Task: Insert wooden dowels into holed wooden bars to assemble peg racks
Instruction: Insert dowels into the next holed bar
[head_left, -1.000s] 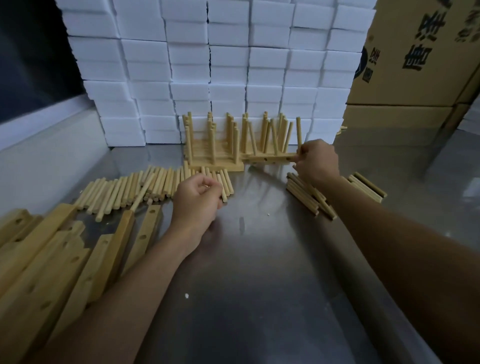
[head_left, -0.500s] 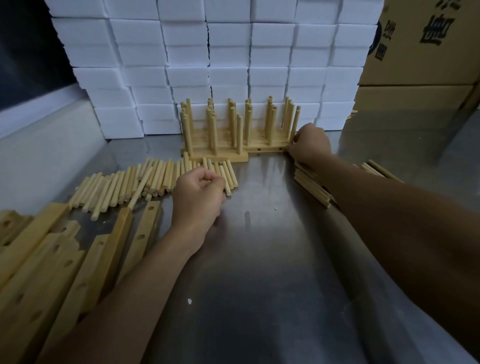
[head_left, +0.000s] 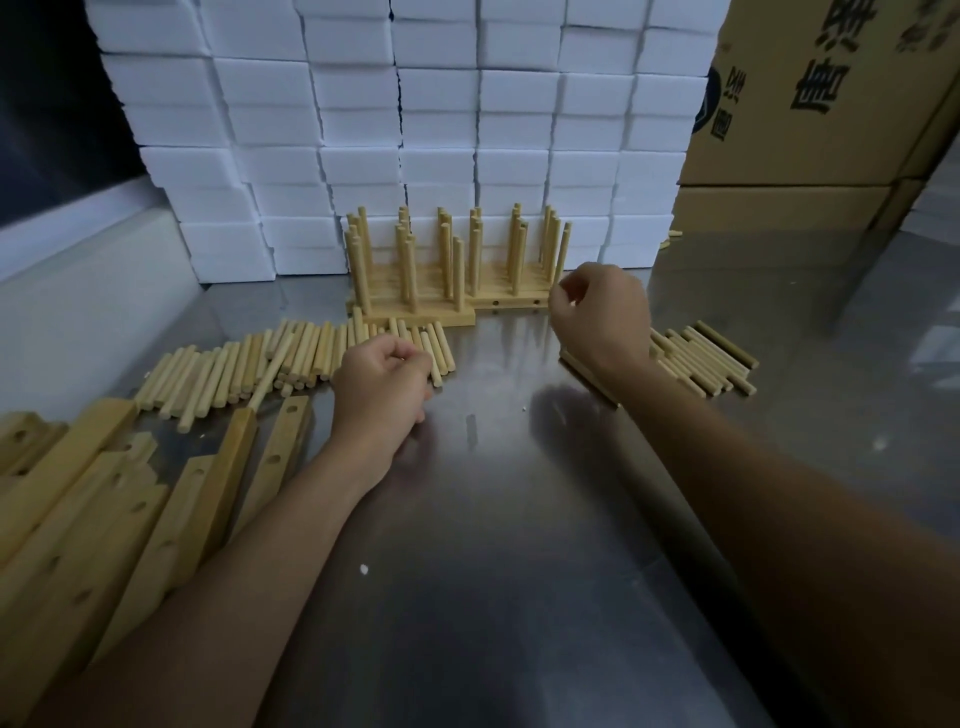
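Dowels (head_left: 291, 364) are spread flat in a loose row at centre left of the frame, long axes running roughly up and down the picture; the row's right end lies just above the left hand (head_left: 382, 382). That hand is seen fisted, knuckles up; whether a dowel is enclosed cannot be told. A second batch of dowels (head_left: 698, 358) lies at centre right, just beside the right wrist. The right hand (head_left: 597, 312) is loosely curled with nothing visibly held, just beside the right end of the assembled racks (head_left: 452, 270), which stand upright against the white foam blocks (head_left: 415, 130). Holed bars (head_left: 202, 499) are heaped at lower left of the bench (head_left: 519, 545), nearer the left hand, long axes slanting up-right. No containers are noted. The next bar is judged to be within the left hand's reach.
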